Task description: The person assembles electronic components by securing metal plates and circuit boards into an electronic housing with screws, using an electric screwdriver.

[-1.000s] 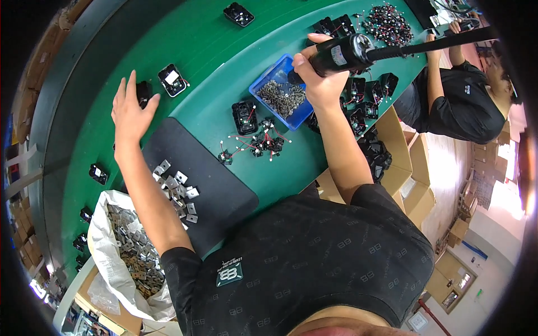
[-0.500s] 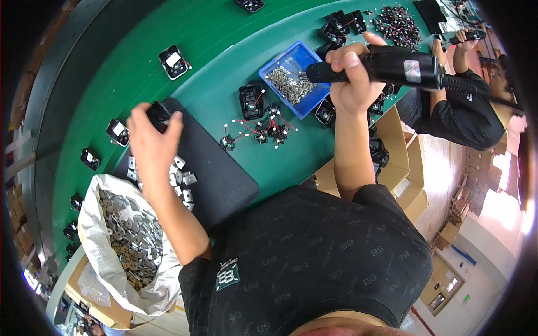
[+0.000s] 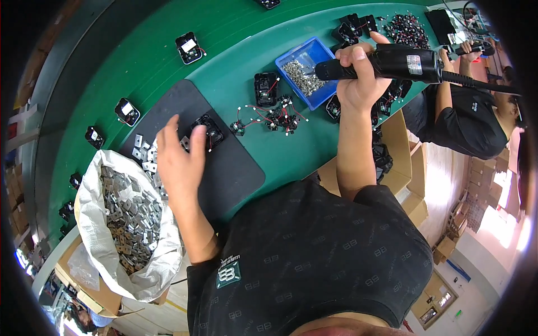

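Observation:
My left hand [image 3: 182, 162] is over the black mat [image 3: 230, 173], thumb and fingers spread apart. Just beyond its thumb a black plastic housing [image 3: 208, 133] lies open side up on the mat, with a small wire end at its edge. A small metal plate [image 3: 185, 143] shows in the gap between thumb and fingers. My right hand [image 3: 361, 78] is wrapped round a black electric screwdriver [image 3: 400, 63], held raised beside the blue bin [image 3: 305, 73] of small metal screws. The tool's cord runs off to the right.
More metal plates [image 3: 144, 151] lie at the mat's left edge, above a white sack [image 3: 92, 224] full of them. Wired parts [image 3: 280, 117] and another housing [image 3: 265, 89] sit right of the mat. Housings with white labels [image 3: 189, 48] line the far green surface. A co-worker [image 3: 465, 117] works at right.
The black housing that my left hand gripped at the mat's far left now lies on the mat, and the fingers have spread. My right hand still holds the screwdriver up. The view has shifted slightly.

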